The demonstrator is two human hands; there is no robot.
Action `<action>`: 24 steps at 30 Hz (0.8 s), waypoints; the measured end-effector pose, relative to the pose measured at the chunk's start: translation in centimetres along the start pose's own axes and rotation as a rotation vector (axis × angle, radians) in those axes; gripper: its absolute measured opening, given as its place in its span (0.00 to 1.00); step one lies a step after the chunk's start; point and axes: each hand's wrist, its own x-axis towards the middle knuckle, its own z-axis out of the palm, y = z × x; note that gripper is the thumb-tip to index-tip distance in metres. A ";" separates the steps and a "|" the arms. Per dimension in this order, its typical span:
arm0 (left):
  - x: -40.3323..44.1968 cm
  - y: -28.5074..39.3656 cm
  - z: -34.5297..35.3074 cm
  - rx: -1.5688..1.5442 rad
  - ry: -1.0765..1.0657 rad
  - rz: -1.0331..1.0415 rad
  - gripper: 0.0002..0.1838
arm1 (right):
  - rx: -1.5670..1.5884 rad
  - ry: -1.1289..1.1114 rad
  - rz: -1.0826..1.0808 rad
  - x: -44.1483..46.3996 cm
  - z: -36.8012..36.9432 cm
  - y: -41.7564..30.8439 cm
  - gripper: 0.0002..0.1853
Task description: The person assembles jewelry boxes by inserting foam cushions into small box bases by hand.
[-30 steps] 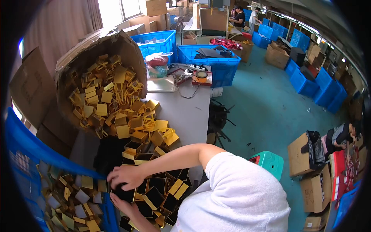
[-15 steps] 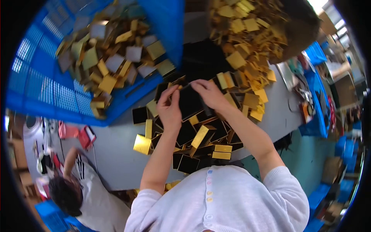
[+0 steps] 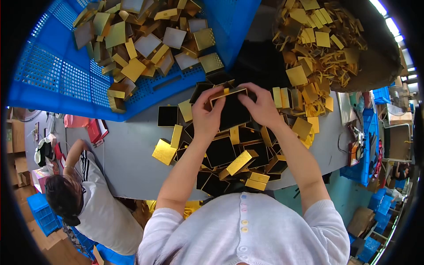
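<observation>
So the black box [image 3: 235, 115] with the gold edging is right between the two hands, straight out at twelve o'clock from the person's chest, and it's up over the heap rather than off to one side. Taking that box as the clock centre, the left hand [image 3: 206, 112] sits at nine and the right hand [image 3: 265, 108] at three, so neither one's really nearer, both are touching it. Its far gold edge runs roughly eight to two, tipped a bit; honestly can't tell if that's the long axis since fingers cover the ends. Hands-wise, both are grasping it: fingers curled and spread about as wide as the box, left thumb pressed on the dark face, right thumb hooked near the rim. Fingertips on the far side are mostly hidden, so no clue how hard they're squeezing. There's a little gold tab [image 3: 226, 91] poking up by the left fingers. Just below at six is a jumble of black-and-gold boxes [image 3: 221, 152] on the grey counter [image 3: 137, 141], with a blue crate [image 3: 57, 79] of gold boxes around ten and a big brown carton [image 3: 382, 62] of gold pieces around two.
</observation>
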 end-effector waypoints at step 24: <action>12.2 -15.5 -16.4 0.563 0.219 -0.326 0.22 | 0.714 -0.517 0.536 -15.8 -4.7 3.7 0.32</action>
